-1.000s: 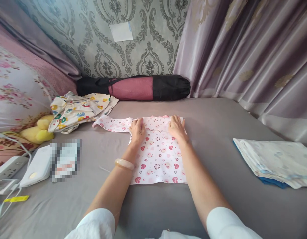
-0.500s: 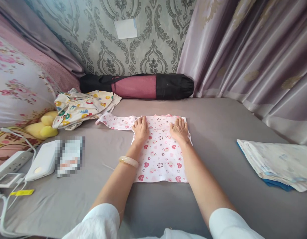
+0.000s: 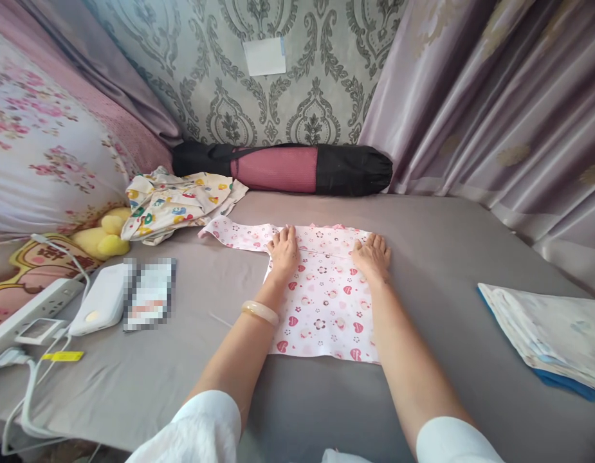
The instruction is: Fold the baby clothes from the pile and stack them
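Left hand [image 3: 283, 249] and right hand [image 3: 373, 255] lie flat and open on the shirt [image 3: 321, 302] mid-frame; even pressing should smooth it.

Damask wallpaper [image 3: 297, 109], mauve curtains [image 3: 494, 116], grey bed sheet [image 3: 446, 257]

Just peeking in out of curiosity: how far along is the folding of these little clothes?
Done: a folded stack lies at the right. In hand: the left hand and right hand press flat on the heart-print garment, whose sleeve sticks out unfolded. Left: the crumpled colourful garment lies unfolded.
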Tool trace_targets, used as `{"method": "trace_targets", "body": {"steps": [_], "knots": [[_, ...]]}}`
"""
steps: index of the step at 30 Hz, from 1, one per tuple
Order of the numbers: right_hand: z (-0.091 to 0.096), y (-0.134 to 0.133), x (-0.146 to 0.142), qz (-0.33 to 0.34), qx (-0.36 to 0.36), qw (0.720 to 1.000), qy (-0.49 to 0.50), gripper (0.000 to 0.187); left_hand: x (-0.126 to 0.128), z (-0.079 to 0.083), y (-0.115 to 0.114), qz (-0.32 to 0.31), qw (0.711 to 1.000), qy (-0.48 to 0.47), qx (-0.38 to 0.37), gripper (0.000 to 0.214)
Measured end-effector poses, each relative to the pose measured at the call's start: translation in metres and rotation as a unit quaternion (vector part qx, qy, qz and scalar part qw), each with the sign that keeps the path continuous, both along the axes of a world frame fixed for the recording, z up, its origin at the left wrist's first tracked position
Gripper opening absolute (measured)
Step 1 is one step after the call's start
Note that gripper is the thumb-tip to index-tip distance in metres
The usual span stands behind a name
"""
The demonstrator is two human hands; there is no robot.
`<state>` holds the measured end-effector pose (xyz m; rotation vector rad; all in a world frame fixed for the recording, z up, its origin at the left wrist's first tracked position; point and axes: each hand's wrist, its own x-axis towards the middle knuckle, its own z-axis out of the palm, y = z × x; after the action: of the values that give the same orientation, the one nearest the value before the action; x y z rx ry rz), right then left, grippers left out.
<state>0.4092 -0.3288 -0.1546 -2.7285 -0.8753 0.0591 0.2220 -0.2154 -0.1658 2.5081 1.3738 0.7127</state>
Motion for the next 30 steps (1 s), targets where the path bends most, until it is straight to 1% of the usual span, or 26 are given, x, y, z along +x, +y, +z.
{"method": "trace_targets", "body": {"steps": [2, 4, 6, 7, 8, 9, 11, 12, 14, 16, 18, 20, 24, 30], "knots": [[0.000, -0.002, 0.002, -0.011, 0.004, 1.000, 0.000, 0.066, 0.001, 0.000, 0.000, 0.003, 1.000, 0.002, -0.001, 0.051], [0.001, -0.004, 0.004, -0.021, 0.009, 1.000, -0.004, 0.065, 0.002, 0.001, -0.001, 0.020, 1.000, 0.001, 0.003, 0.052], [0.004, -0.004, 0.001, -0.013, 0.018, 1.000, -0.020, 0.064, 0.002, 0.004, -0.003, 0.037, 0.999, -0.005, 0.020, 0.051], [0.006, -0.002, -0.002, 0.003, 0.022, 0.999, -0.028, 0.063, 0.002, 0.005, -0.005, 0.029, 0.999, -0.006, 0.032, 0.050], [0.008, 0.000, -0.006, 0.028, 0.024, 0.999, -0.034, 0.062, 0.002, 0.007, -0.007, 0.004, 0.999, -0.002, 0.043, 0.049], [0.009, 0.003, -0.012, 0.065, 0.024, 0.997, -0.038, 0.062, 0.002, 0.007, -0.009, -0.035, 0.998, 0.007, 0.052, 0.049], [0.012, 0.011, -0.027, 0.159, 0.018, 0.986, -0.042, 0.060, 0.002, 0.008, -0.012, -0.128, 0.989, 0.032, 0.065, 0.048], [0.012, 0.014, -0.036, 0.210, 0.014, 0.977, -0.043, 0.059, 0.002, 0.007, -0.013, -0.162, 0.983, 0.045, 0.068, 0.048], [0.011, 0.020, -0.051, 0.288, 0.001, 0.957, -0.040, 0.057, 0.002, 0.005, -0.014, -0.185, 0.978, 0.064, 0.065, 0.048], [0.009, 0.023, -0.061, 0.323, -0.020, 0.946, -0.027, 0.056, 0.003, 0.002, -0.013, -0.177, 0.980, 0.080, 0.051, 0.047], [0.007, 0.023, -0.064, 0.326, -0.038, 0.944, -0.014, 0.057, 0.003, 0.000, -0.012, -0.166, 0.981, 0.093, 0.036, 0.048], [0.006, 0.021, -0.061, 0.313, -0.041, 0.949, -0.010, 0.057, 0.004, -0.002, -0.011, -0.150, 0.983, 0.099, 0.028, 0.050], [0.005, 0.019, -0.050, 0.247, -0.040, 0.968, -0.004, 0.060, 0.005, -0.003, -0.009, -0.104, 0.990, 0.091, 0.013, 0.053], [0.001, 0.013, -0.030, 0.153, -0.043, 0.987, -0.010, 0.063, 0.006, -0.006, -0.006, -0.074, 0.993, 0.088, 0.001, 0.058]]}}
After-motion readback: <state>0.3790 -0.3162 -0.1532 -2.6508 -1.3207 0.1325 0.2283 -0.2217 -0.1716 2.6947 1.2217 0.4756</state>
